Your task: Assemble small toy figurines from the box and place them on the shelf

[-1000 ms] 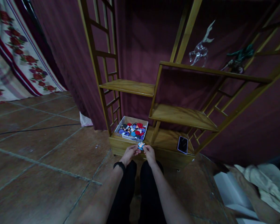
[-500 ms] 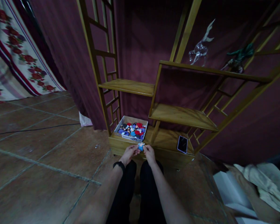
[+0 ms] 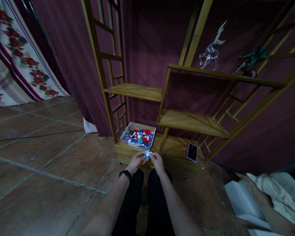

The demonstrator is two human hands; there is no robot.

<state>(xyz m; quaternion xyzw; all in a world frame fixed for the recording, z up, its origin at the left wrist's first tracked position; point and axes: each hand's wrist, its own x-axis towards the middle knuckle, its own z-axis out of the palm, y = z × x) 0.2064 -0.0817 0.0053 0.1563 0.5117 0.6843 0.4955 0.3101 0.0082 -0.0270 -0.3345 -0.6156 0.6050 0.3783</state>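
A small blue-and-white figurine (image 3: 147,154) with a pinkish middle is pinched between my two hands, in front of the shelf's lower edge. My left hand (image 3: 137,159), with a dark band on its wrist, closes its fingers on the left side of the figurine. From the other side my right hand (image 3: 157,161) grips it with thumb and fingers. Just beyond my hands, a shallow cardboard box (image 3: 127,143) sits on the bottom shelf, filled with several small figures in red, blue, purple and black. Fine detail on the held figurine is too small to make out.
The wooden shelf unit (image 3: 194,123) stands before a maroon curtain. A phone (image 3: 192,152) lies on its bottom board at the right. Higher up are a clear glass deer (image 3: 210,52) and a dark green ornament (image 3: 253,60). A white box (image 3: 245,200) and cloths lie at lower right.
The figurine has turned between my fingers, so more of its blue top and pinkish middle faces me. Both hands stay in nearly the same place.
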